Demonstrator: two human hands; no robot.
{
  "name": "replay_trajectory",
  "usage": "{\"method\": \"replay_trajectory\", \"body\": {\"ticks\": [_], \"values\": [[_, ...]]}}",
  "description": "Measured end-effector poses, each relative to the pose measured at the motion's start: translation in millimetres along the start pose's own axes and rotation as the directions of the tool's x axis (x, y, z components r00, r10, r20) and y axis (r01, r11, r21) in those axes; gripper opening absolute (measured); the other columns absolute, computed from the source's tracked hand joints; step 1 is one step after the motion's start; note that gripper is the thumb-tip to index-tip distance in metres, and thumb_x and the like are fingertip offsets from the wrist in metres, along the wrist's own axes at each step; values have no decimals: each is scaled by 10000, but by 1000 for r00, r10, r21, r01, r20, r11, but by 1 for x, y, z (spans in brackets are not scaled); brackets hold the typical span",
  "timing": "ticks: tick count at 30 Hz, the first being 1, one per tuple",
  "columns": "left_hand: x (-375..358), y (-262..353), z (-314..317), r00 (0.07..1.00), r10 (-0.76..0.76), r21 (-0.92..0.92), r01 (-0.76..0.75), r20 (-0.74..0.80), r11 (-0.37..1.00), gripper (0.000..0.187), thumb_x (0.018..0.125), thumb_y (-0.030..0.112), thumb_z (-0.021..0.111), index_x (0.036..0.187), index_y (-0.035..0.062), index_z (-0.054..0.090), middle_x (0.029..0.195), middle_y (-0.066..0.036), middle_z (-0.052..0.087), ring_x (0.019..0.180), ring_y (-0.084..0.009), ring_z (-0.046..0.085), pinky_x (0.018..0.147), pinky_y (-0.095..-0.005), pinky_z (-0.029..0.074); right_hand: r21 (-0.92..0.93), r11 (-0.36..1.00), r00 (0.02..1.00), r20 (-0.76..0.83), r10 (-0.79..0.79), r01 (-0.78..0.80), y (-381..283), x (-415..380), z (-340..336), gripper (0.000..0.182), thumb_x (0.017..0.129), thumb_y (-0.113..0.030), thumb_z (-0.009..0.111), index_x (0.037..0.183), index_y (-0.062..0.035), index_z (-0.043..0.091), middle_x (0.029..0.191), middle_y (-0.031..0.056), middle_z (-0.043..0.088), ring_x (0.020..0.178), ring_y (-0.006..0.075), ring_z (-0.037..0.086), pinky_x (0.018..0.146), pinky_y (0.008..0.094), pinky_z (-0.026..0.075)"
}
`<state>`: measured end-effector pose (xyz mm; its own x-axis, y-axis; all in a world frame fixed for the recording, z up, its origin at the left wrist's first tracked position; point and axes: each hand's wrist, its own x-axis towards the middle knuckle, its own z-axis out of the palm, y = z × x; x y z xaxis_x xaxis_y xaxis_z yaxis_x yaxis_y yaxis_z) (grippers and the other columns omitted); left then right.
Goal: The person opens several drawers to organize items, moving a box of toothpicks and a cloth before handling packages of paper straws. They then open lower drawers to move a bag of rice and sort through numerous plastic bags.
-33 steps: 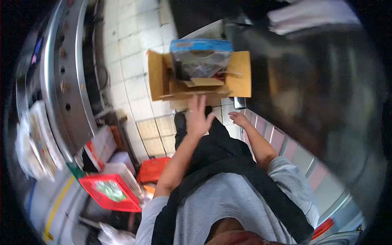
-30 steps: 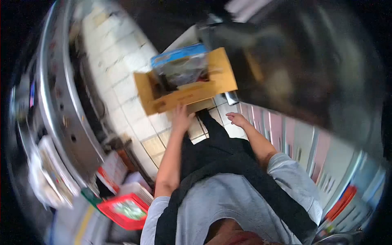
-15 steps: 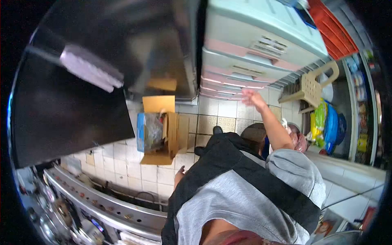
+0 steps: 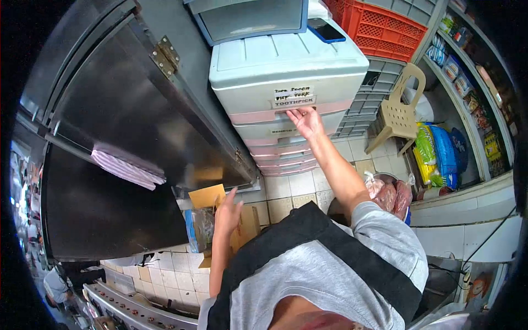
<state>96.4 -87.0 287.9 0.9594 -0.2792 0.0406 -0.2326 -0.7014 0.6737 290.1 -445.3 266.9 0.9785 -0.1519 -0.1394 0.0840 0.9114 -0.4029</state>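
Observation:
My right hand reaches up to the plastic drawer cabinet, its fingers hooked at the pink pull of the top drawer. Labels on that drawer include the word TOOTHPICK. The drawer looks closed. Lower on the left, my left hand is raised with fingers apart and holds nothing. Below and behind it, an open cardboard box on the floor is partly hidden by that arm; clear plastic shows inside.
A dark fridge with a striped cloth on its handle stands left. A phone lies on the cabinet. Red crate, beige chair and bagged meat are at right. A metal stove is lower left.
My right hand has moved up and left onto the top drawer's pull. My left hand has risen into view beside the box. The view has shifted, showing more of the cabinet.

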Motion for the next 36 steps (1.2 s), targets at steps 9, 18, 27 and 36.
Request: {"method": "replay_trajectory", "body": {"ticks": [9,18,27,36], "values": [[55,86,-84,730,522,177,-499,-442,848,515,781,83,664,1259,-3,495,1313,-198,462,1209,-372,451,1014,-429,361,-97,995,996,-81,-23,15,15,-169,-4,134,777,-1,524,897,-61,518,993,102,573,984,248,555,927,545,455],[84,98,-87,651,679,-51,-734,-339,678,234,743,51,638,972,12,662,802,-111,650,729,-245,631,891,-453,449,-502,772,877,-459,145,-391,-5,-286,-9,187,852,-83,556,1013,2,596,974,98,643,953,233,607,882,366,478],[89,91,-82,632,660,-135,-756,-407,641,212,702,-24,625,910,-19,661,672,-99,607,584,-216,586,830,-412,477,-818,526,972,176,-157,233,-94,-326,53,194,918,-129,522,919,40,618,945,163,647,847,233,642,791,340,497],[91,87,-82,628,664,-161,-765,-407,624,216,689,-51,608,898,-20,655,692,-99,613,594,-217,588,824,-426,478,-755,567,925,133,-357,328,-90,-301,34,283,915,-195,548,808,57,620,723,167,646,649,261,644,620,372,534]]}}
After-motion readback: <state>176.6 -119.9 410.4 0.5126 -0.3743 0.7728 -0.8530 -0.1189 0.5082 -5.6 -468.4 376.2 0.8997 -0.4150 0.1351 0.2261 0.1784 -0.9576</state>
